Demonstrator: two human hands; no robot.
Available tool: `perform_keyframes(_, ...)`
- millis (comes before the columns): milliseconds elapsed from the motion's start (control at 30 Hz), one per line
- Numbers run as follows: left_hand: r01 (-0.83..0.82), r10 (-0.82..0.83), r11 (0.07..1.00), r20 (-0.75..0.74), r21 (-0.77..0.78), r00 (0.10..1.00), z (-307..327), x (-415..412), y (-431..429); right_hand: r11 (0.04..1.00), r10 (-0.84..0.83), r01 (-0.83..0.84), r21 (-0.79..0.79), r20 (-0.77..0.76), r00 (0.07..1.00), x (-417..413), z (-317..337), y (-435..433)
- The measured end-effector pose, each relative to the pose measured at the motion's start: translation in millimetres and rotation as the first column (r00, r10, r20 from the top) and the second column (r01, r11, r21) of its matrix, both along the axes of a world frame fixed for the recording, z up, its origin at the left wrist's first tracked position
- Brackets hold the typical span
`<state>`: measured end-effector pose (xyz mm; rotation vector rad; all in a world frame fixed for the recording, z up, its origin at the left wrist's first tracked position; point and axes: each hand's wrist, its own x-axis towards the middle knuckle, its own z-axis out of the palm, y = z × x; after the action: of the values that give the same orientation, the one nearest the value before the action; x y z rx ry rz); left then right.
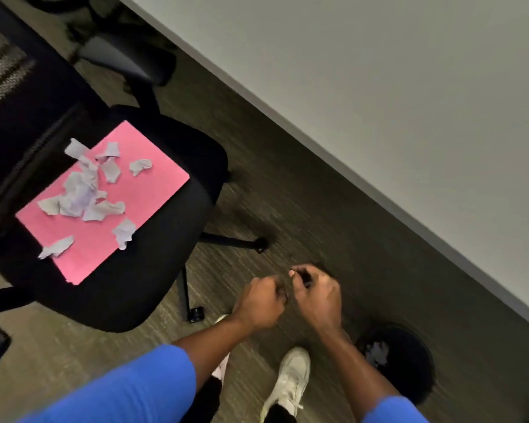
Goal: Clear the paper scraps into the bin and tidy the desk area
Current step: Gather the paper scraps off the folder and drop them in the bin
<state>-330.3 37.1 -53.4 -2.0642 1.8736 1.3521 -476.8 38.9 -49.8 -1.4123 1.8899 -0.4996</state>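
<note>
Striped carpet is running under a black office chair point(153, 239), and a pale bench point(409, 87) edge is crossing the view beyond the chair. On the chair seat a pink folder point(147, 190) is lying flat, with torn paper scraps point(83, 190) scattered over it, most bunched near its middle and a few sitting close to its edges. A black bin point(409, 355) is standing on the floor well apart from the chair, by the person's white shoe point(290, 380), with some scraps already showing inside. The left hand point(261, 303) is curling closed, and the right hand point(316, 297) is pinching something small and dark, too blurred to name; both are hovering between the chair and the bin, touching nothing on the folder.

Most of the clearing looks undone. If the folder is lifted tilted, loose edge scraps could be sliding off onto the carpet. The chair is on castors, so a nudge could be rolling it and shaking pieces free.
</note>
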Motion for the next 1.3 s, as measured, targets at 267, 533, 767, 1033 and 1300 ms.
perform_keyframes(267,-0.317,0.321,0.927,-0.012,-0.2,0.947,57.3,121.0,-40.3,0.944,0.253,-0.251,-0.213,-0.018,0.967,110.9,36.2,-60.1)
perform_keyframes(533,-0.476,0.627,0.659,0.076,-0.582,0.776,89.0,270.6,-60.1,0.877,0.462,-0.439,-0.196,0.093,0.882,225.4,51.2,-90.2)
perform_keyframes(767,-0.642,0.689,0.711,0.464,-0.287,0.557,97.0,356.1,-58.8,0.841,0.541,-0.533,-0.095,0.134,0.83,320.7,56.5,-97.0)
perform_keyframes(1033,-0.685,0.72,0.686,0.36,-0.244,0.593,64.7,385.7,-52.0,0.81,0.586,-0.583,0.06,-0.089,0.805,375.6,45.2,-101.4)
perform_keyframes(1300,-0.712,0.798,0.594,0.162,-0.376,0.58,42.1,407.1,-49.8,0.861,0.506,-0.508,0.02,-0.125,0.853,406.6,36.7,-122.2)
